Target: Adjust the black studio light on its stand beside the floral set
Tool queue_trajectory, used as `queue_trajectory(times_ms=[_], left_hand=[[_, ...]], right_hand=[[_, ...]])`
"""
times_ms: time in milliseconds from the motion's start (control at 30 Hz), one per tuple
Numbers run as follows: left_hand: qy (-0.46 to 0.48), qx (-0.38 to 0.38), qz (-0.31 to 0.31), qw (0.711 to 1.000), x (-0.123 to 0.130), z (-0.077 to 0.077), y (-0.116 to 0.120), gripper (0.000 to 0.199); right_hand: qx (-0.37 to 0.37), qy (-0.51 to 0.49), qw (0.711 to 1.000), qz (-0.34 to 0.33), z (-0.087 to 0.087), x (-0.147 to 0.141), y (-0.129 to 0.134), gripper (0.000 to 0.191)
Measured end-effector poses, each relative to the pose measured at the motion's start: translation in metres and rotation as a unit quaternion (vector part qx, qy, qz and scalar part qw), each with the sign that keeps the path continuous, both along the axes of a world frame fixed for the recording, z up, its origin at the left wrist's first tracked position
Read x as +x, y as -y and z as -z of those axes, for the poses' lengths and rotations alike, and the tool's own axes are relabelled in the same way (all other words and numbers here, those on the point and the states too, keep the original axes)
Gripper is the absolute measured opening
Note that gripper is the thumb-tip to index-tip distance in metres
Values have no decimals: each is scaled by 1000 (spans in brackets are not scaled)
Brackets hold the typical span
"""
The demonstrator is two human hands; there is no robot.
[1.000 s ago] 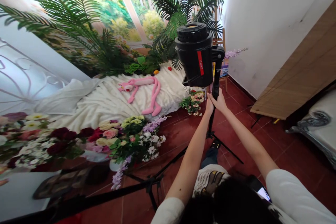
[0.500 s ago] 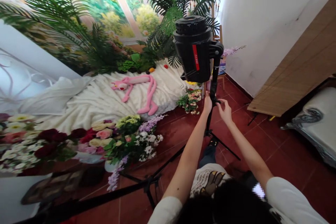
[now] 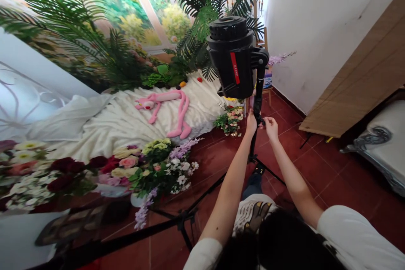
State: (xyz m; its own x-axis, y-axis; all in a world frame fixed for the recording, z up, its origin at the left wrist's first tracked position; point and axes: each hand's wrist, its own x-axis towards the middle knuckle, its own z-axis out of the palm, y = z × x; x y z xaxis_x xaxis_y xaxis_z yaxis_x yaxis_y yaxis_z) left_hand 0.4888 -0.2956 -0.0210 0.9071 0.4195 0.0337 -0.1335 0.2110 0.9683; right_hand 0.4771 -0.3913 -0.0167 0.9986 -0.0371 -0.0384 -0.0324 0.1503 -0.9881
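A black studio light (image 3: 230, 61) with a red label sits on top of a black light stand (image 3: 260, 90) in front of me. My left hand (image 3: 251, 123) is wrapped round the stand's pole below the light. Right of the pole, my right hand (image 3: 271, 128) has its thumb and fingers pinched together at a small black knob (image 3: 262, 122) on the stand's collar. The fingertips partly hide the knob. Below, the stand's legs (image 3: 268, 171) spread over the red tiled floor, near my shoe (image 3: 258, 169).
A pink plush toy (image 3: 169, 96) lies on a white furry cover (image 3: 123, 114) at the left. Artificial flowers (image 3: 126, 162) stand in front of it. Another black stand (image 3: 171, 221) crosses the lower left. A wooden board (image 3: 354, 76) and an ornate white seat (image 3: 384, 135) are at the right.
My right hand has turned a little at the knob, its fingers drawn closer together. My left hand stays on the pole. The whole view has shifted slightly.
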Motion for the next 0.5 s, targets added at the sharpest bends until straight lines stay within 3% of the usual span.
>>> queue_trajectory(times_ms=[200, 500], left_hand=[[5, -37, 17, 999, -4, -6, 1, 70], [6, -79, 15, 997, -3, -7, 2, 63]], right_hand=[[-22, 61, 998, -17, 3, -5, 9, 40], [-208, 158, 965, -20, 11, -18, 19, 43]])
